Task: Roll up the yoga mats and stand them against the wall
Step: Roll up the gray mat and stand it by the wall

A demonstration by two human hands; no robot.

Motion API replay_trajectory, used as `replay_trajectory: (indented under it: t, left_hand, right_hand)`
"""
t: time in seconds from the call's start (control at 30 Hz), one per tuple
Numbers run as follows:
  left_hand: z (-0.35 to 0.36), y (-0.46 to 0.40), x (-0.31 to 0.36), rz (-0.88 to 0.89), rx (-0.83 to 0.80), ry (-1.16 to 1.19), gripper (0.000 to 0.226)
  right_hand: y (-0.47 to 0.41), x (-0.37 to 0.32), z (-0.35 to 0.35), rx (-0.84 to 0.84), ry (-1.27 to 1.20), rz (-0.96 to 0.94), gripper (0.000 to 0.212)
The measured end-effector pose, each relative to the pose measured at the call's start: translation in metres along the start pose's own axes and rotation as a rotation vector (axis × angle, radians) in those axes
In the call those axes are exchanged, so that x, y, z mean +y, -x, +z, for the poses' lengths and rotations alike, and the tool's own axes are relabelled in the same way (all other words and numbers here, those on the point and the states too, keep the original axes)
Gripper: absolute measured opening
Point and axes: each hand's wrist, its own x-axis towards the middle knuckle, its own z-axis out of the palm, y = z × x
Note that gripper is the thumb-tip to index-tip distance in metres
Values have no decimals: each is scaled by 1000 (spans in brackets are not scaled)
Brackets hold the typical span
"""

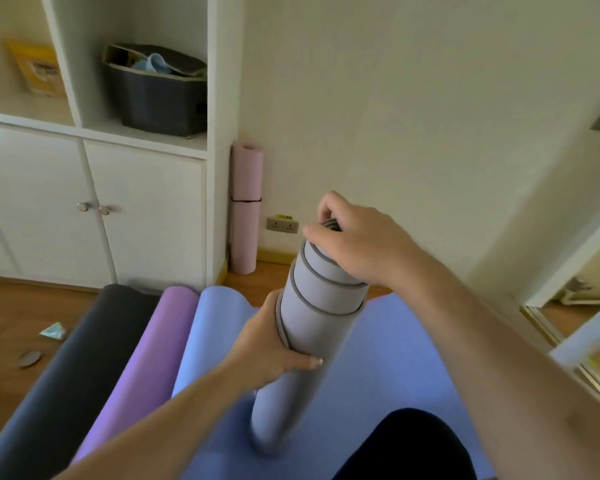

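Single view, head-worn wide-angle camera: looks forward and down from standing height, close over both forearms, toward the wall (395, 116) and white cupboard (125, 202), floor (21, 317) below. Edges curve.

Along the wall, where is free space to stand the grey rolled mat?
Bare wooden floor lies at the cream wall, right of the standing pink rolled mat, below the wall socket. The corner by the white cabinet is taken. Both hands hold the grey rolled mat.
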Motion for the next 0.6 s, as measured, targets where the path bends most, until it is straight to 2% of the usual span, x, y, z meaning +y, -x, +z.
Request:
replay_trajectory:
  t: [0.07, 0.17, 0.2, 0.33, 0.6]
  left_hand:
    - [1, -7, -9, -13, -10, 6, 117]
    - [-1, -14, -21, -34, -10, -4, 114]
    - [-2, -16, -23, -38, -13, -6, 113]
    - [-11, -27, -32, -82, -46, -34, 112]
    - [-27, -51, -37, -135, -192, -222, 101]
  right_hand:
    - [-8, 6, 12, -19, 13, -19, 24]
    - [-14, 6, 28, -38, 10, -55, 51]
    - [-17, 7, 32, -19, 10, -57, 53]
    - [-30, 11, 48, -3, 40, -42, 27]
    - [-46, 36, 89, -39, 25, -65, 29]
